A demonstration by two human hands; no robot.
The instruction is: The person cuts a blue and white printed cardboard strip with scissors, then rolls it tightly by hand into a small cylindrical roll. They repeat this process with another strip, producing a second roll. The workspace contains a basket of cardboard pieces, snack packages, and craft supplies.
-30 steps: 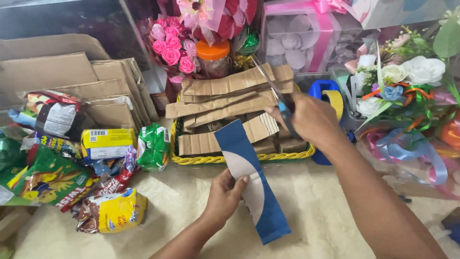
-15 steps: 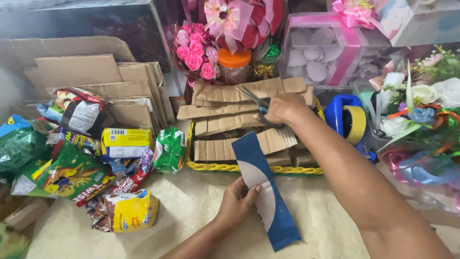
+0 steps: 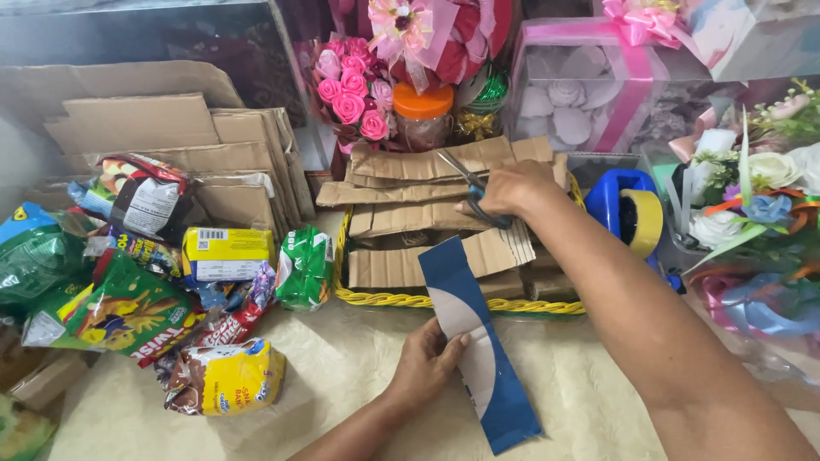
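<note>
Fingers of the right hand [image 3: 512, 189] clamp scissors [image 3: 468, 186] over the cardboard strips [image 3: 410, 218]; left hand [image 3: 427, 363] pinches the blue strip [image 3: 470, 341]. Risk: blades snagging cardboard.

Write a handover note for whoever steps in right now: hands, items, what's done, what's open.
Left hand: pinning the blue-and-white card strip flat on the cream table cover, its top end reaching the basket rim.
Right hand: gripping scissors, blades pointing up-left, over the cardboard pieces in the yellow wicker basket.
Done: cardboard pieces lie stacked in the basket.
Open: the strip shows no cut; scissors are not on it.
Nearby: snack packets left, blue tape dispenser right.
</note>
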